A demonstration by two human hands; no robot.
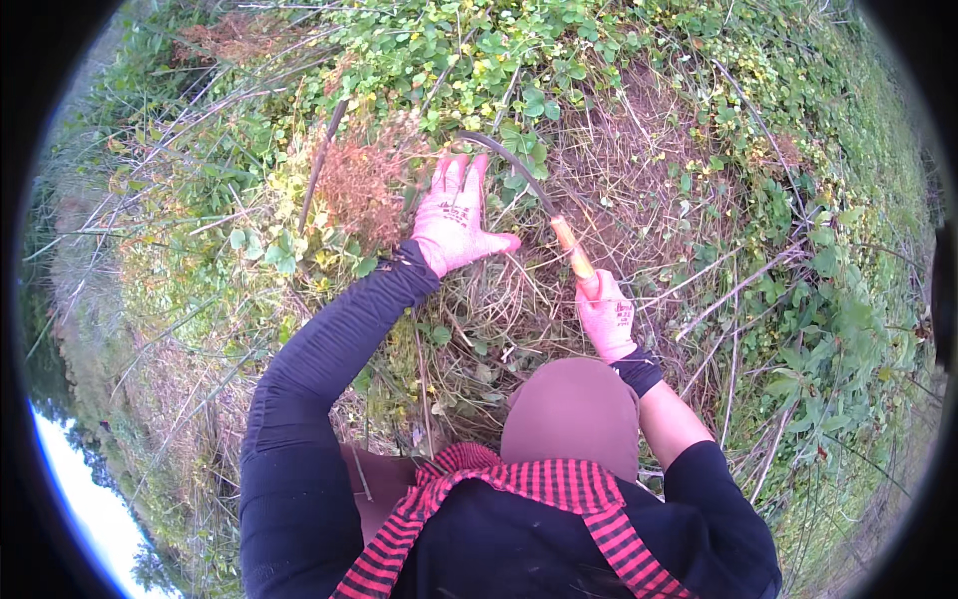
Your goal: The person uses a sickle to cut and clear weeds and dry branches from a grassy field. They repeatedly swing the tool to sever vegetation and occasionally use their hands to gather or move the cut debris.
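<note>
My right hand [605, 311], in a pink glove with dark print, is closed on the wooden handle of a sickle [572, 247]. The curved dark blade arcs up and to the left, its far end just above the fingertips of my left hand [455, 221]. That hand wears a matching glove, with fingers spread and thumb out to the right, over low plants. Reddish-brown dry seed heads [365, 183] stand just left of it. Whether the left palm touches the plants cannot be told. Cut or dry stems [501, 299] lie tangled between my hands.
Leafy green ground cover [479, 45] spreads ahead and to the sides. A patch of soil with dry straw [636, 150] lies beyond my right hand. Long dry stalks [741, 288] cross the ground at the right, and a dark stem [322, 165] leans at the left.
</note>
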